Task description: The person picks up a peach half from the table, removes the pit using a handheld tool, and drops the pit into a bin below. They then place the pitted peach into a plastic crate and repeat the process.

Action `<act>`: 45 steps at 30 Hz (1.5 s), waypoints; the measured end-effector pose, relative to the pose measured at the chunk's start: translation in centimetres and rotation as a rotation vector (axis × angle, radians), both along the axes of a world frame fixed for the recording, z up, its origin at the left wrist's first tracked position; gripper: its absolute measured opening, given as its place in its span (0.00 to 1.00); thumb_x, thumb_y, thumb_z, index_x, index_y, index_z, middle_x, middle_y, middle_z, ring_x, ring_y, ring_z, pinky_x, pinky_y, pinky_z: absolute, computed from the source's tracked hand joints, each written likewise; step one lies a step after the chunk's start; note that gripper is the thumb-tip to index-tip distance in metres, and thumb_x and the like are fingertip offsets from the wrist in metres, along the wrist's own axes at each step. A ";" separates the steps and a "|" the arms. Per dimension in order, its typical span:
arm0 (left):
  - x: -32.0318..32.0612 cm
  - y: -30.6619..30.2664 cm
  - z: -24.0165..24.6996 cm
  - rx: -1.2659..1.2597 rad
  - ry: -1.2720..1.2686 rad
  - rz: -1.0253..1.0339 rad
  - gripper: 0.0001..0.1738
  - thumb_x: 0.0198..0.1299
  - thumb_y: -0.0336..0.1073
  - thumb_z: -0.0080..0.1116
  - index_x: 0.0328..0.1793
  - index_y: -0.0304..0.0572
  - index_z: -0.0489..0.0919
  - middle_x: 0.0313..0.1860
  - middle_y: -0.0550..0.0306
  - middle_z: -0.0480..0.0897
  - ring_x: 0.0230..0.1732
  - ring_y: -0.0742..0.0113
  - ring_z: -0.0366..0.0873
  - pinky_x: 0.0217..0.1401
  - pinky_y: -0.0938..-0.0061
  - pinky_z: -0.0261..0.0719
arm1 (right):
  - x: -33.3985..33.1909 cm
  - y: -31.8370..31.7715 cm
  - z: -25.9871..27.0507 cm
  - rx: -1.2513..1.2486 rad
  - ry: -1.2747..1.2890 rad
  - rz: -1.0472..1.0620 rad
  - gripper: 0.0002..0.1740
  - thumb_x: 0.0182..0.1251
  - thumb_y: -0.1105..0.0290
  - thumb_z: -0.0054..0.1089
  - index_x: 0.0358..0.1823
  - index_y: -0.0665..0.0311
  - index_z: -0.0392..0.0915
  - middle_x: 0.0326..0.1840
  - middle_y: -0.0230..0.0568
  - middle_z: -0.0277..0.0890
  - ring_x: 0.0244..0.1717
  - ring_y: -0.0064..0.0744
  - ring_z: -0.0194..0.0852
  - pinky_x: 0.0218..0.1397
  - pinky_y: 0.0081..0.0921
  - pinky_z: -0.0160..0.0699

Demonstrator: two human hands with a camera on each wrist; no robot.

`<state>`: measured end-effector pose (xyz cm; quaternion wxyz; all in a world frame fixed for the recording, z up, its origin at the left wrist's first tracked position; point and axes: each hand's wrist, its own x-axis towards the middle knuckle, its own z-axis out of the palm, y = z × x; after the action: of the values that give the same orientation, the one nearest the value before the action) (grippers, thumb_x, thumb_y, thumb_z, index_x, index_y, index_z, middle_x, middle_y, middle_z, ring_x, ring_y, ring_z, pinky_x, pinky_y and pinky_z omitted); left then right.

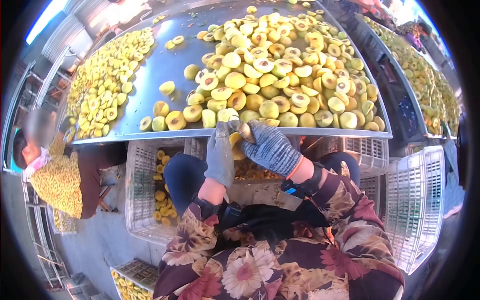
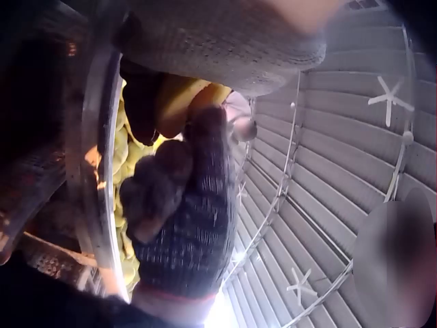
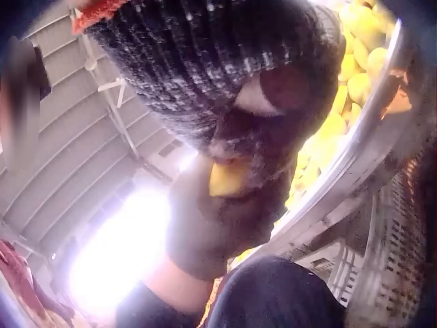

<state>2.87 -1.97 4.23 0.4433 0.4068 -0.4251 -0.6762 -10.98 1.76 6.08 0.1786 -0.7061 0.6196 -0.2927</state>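
Just over the table's near edge, my left hand (image 1: pixel 220 156) in a grey glove grips a yellow peach half (image 1: pixel 235 142). My right hand (image 1: pixel 274 148), in a blue-and-white striped knit glove, meets it with curled fingers around a pale tan, handle-like piece (image 1: pixel 245 131); its kind cannot be told. In the left wrist view, the right thumb lies against the peach half (image 2: pixel 179 104). The right wrist view shows a yellow bit of the fruit (image 3: pixel 229 179) between both gloves. Behind the hands, a large heap of cut peaches (image 1: pixel 280 75) lies on the metal table (image 1: pixel 150 100).
More peach halves (image 1: pixel 107 82) cover the table's left side. Below the edge stand white plastic crates (image 1: pixel 137 220), the left one with peach halves. An upright crate (image 1: pixel 415 205) is at my right. Another person (image 1: pixel 57 180) sits at left. A second loaded table (image 1: pixel 425 80) stands at right.
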 end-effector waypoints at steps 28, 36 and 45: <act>1.4 -2.0 -0.1 -0.629 -0.368 -0.198 0.14 0.61 0.27 0.53 0.52 0.33 0.77 0.54 0.48 0.76 0.58 0.62 0.72 0.63 0.70 0.67 | -14.0 -18.6 0.0 0.476 -0.657 -0.376 0.20 0.57 0.65 0.69 0.44 0.66 0.70 0.21 0.35 0.65 0.14 0.28 0.64 0.13 0.28 0.66; 1.3 -2.6 -2.6 -0.150 0.042 -0.192 0.12 0.67 0.31 0.52 0.53 0.32 0.78 0.45 0.55 0.81 0.46 0.69 0.78 0.54 0.75 0.75 | -10.0 -15.1 -0.9 -0.029 0.286 -0.052 0.33 0.55 0.48 0.63 0.53 0.67 0.71 0.38 0.56 0.79 0.42 0.55 0.80 0.47 0.42 0.77; 3.2 -4.6 -2.3 0.074 0.316 -0.261 0.24 0.73 0.48 0.42 0.65 0.38 0.69 0.46 0.53 0.80 0.33 0.70 0.78 0.41 0.75 0.77 | -2.9 -5.7 4.9 -0.042 0.276 0.065 0.24 0.58 0.47 0.61 0.39 0.61 0.71 0.30 0.47 0.79 0.33 0.50 0.80 0.35 0.42 0.78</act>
<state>6.04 -6.59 1.90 0.3980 0.2531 -0.3741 -0.7985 -13.88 -3.96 10.96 0.0862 -0.7628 0.6089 -0.1999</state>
